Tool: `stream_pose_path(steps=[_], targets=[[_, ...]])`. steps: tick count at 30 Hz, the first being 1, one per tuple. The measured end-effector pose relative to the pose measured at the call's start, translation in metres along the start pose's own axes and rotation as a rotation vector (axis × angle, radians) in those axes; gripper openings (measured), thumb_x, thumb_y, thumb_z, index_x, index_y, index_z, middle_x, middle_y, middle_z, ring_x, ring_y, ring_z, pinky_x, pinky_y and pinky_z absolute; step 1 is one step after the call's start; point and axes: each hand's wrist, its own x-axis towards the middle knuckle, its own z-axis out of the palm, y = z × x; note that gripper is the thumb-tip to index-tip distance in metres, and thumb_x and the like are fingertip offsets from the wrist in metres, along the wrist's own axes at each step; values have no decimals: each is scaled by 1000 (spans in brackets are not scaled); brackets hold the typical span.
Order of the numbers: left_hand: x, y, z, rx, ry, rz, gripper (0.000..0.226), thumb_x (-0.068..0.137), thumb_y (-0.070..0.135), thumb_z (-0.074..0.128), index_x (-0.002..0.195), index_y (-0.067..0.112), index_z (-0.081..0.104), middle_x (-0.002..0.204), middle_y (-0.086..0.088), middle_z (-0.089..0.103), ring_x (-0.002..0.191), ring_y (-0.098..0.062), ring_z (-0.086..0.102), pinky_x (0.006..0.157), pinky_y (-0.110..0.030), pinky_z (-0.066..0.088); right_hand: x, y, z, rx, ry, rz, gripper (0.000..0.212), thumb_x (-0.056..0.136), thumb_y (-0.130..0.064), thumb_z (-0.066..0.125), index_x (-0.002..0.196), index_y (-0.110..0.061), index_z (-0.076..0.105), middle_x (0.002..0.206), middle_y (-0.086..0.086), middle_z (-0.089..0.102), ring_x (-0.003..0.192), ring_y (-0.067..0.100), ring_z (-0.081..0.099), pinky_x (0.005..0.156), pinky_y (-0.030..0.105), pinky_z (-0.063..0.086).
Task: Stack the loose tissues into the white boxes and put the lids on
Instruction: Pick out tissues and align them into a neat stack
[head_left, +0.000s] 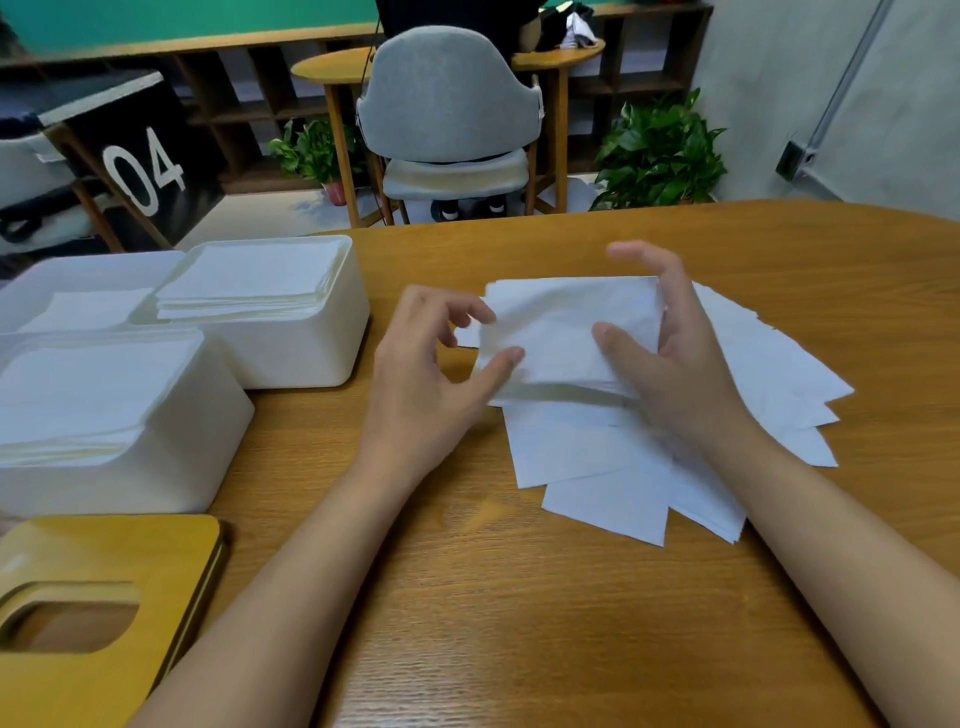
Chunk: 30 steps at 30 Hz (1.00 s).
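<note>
Nearest you, the wooden lid (104, 597) lies off. Your left hand (431, 364) and right hand (670, 358) pinch a small stack (561, 338) above the loose tissues (753, 374) fanned on the worktop (467, 597). Beyond, three white boxes (301, 358) hold tissues, unlidded; much remains.

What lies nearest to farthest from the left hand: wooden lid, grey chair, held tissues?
1. Held tissues, touching the left hand.
2. Wooden lid, at the near left.
3. Grey chair, beyond the table.
</note>
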Motion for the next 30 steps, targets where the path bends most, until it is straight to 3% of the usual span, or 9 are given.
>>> stream_pose_path(steps=[2, 4, 8, 12, 18, 23, 25, 27, 30], targets=[[-2, 1, 0, 16, -135, 79, 32, 85, 22, 87, 111, 19, 69, 106, 6, 60, 92, -13, 57, 77, -13, 37, 3, 4, -8, -72, 33, 52, 33, 102, -3, 57, 113, -29, 74, 119, -22, 70, 116, 2, 62, 103, 32, 49], [-4, -2, 1, 50, -322, 118, 36, 84, 27, 88, 115, 23, 70, 115, 11, 63, 105, -9, 60, 86, -14, 40, 4, 9, -9, -109, 33, 126, 37, 103, -4, 53, 99, -28, 80, 110, -17, 77, 111, 2, 66, 101, 27, 50], [-6, -11, 6, 113, -520, 92, 41, 85, 42, 85, 123, 30, 74, 137, 18, 63, 131, 0, 53, 110, -22, 39, 4, 9, -5, -167, 64, 174, 35, 101, -5, 53, 111, -25, 79, 118, -19, 74, 109, -4, 64, 86, 6, 45], [-4, -14, 10, 151, -499, 21, 42, 91, 43, 79, 131, 32, 71, 137, 20, 66, 128, 2, 55, 104, -24, 46, 4, 8, -5, -155, 85, 166, 37, 98, -2, 55, 116, -25, 78, 120, -20, 72, 110, -4, 64, 86, 2, 42], [0, -15, 15, 224, -445, 89, 29, 92, 39, 79, 120, 30, 78, 115, 16, 76, 106, -4, 65, 91, -31, 53, 4, 7, -3, -161, 61, 132, 38, 99, -3, 55, 117, -27, 77, 122, -20, 71, 112, -9, 61, 94, 5, 44], [-3, -14, 18, 182, -353, 107, 18, 95, 28, 69, 106, 24, 82, 89, 16, 76, 93, -7, 68, 86, -37, 54, 4, 12, -2, -172, 22, 145, 36, 99, -7, 57, 118, -29, 77, 121, -23, 72, 103, 34, 67, 92, 34, 51], [-3, -15, 18, 184, -321, 124, 16, 96, 25, 67, 103, 22, 81, 86, 19, 74, 90, -5, 68, 83, -42, 54, 5, 10, -3, -136, 18, 147, 29, 102, -12, 59, 117, -29, 77, 121, -23, 72, 106, 20, 69, 93, 33, 53], [-2, -15, 17, 168, -288, 142, 15, 97, 22, 65, 103, 21, 78, 89, 22, 70, 85, -2, 65, 78, -44, 52, 6, 6, -4, -84, -3, 135, 20, 105, -25, 61, 116, -29, 78, 119, -22, 74, 114, -1, 65, 95, 22, 49], [-1, -9, 12, 128, -239, 157, 12, 98, 16, 65, 102, 19, 76, 91, 18, 72, 82, -3, 65, 78, -36, 48, 4, 3, -4, -37, -34, 106, 32, 101, -43, 55, 116, -28, 78, 119, -22, 74, 120, -6, 61, 101, 12, 43]])
